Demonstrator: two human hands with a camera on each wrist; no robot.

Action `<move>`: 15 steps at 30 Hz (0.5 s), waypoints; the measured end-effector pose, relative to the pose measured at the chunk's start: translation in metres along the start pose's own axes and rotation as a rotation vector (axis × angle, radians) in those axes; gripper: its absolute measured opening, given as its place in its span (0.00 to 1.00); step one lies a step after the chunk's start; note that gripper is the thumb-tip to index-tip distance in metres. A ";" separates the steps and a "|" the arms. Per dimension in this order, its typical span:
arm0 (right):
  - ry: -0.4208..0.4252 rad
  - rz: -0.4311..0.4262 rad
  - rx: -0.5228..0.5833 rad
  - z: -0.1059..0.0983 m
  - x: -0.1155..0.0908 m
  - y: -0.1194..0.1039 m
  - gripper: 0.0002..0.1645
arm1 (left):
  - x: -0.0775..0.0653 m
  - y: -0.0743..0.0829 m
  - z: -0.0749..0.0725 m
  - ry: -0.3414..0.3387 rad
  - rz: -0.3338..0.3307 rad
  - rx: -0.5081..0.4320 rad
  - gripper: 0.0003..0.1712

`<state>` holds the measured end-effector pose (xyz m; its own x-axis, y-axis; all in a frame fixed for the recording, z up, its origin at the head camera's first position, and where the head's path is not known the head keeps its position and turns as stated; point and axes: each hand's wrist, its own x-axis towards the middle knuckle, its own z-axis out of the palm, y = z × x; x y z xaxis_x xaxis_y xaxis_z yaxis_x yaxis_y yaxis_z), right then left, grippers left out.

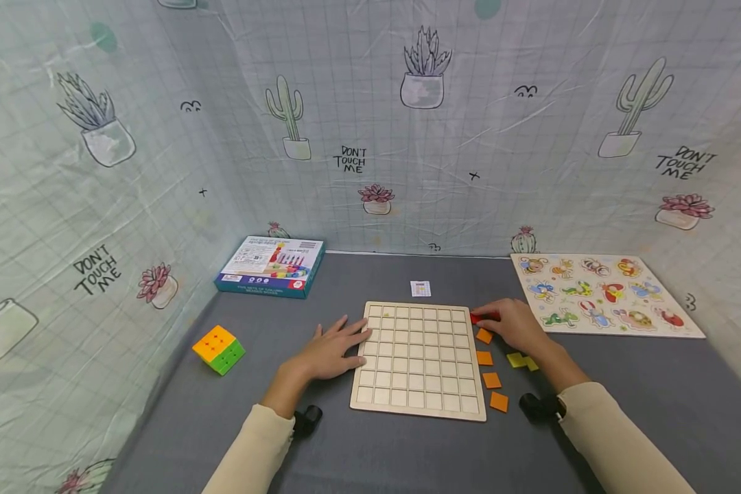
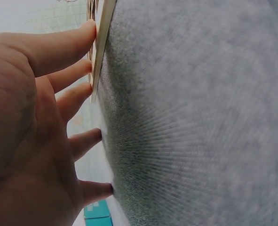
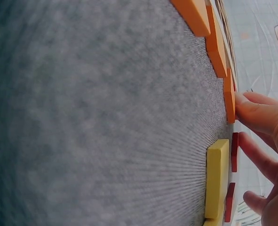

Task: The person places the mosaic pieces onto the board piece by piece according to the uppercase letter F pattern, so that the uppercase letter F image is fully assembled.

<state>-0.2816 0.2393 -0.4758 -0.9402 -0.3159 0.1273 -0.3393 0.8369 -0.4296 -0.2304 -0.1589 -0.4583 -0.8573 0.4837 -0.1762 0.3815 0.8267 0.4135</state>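
A wooden grid board (image 1: 418, 358) with rows of square recesses lies on the grey table. My left hand (image 1: 328, 351) has its fingers spread, with thumb and some fingertips touching the board's left edge. At the top right corner of the board, my right hand (image 1: 514, 325) pinches a red tile (image 1: 474, 318) between thumb and fingertips, which partly hide it. More red tiles (image 3: 234, 153) lie under that hand. Several orange tiles (image 1: 491, 380) form a line along the board's right side. Yellow tiles (image 1: 517, 360) sit below the right palm.
A small printed card (image 1: 420, 289) lies behind the board. To the left are a puzzle cube (image 1: 219, 350) and a flat toy box (image 1: 270, 266). An insect picture board (image 1: 605, 295) lies at the back right, close to the right hand. Printed cloth walls surround the table.
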 end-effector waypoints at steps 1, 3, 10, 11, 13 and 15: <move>-0.001 0.003 -0.002 0.000 0.000 0.000 0.17 | 0.000 0.000 0.000 0.000 0.000 -0.001 0.34; -0.004 0.007 -0.004 0.000 0.000 0.000 0.17 | -0.001 0.000 0.000 0.001 0.002 -0.001 0.35; 0.002 0.003 -0.012 0.001 0.003 -0.002 0.17 | 0.000 -0.004 0.000 -0.013 0.015 -0.011 0.35; 0.005 -0.006 -0.015 0.000 0.003 -0.004 0.16 | 0.000 -0.005 -0.001 -0.016 0.017 -0.011 0.35; 0.020 -0.015 -0.009 -0.002 0.004 -0.007 0.16 | 0.000 -0.005 -0.002 -0.023 0.017 -0.015 0.35; 0.045 -0.029 0.003 -0.005 0.006 -0.011 0.15 | 0.000 -0.005 -0.004 -0.028 0.016 -0.019 0.36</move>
<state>-0.2833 0.2303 -0.4658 -0.9303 -0.3196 0.1802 -0.3667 0.8260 -0.4281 -0.2332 -0.1639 -0.4570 -0.8411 0.5049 -0.1940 0.3882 0.8132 0.4336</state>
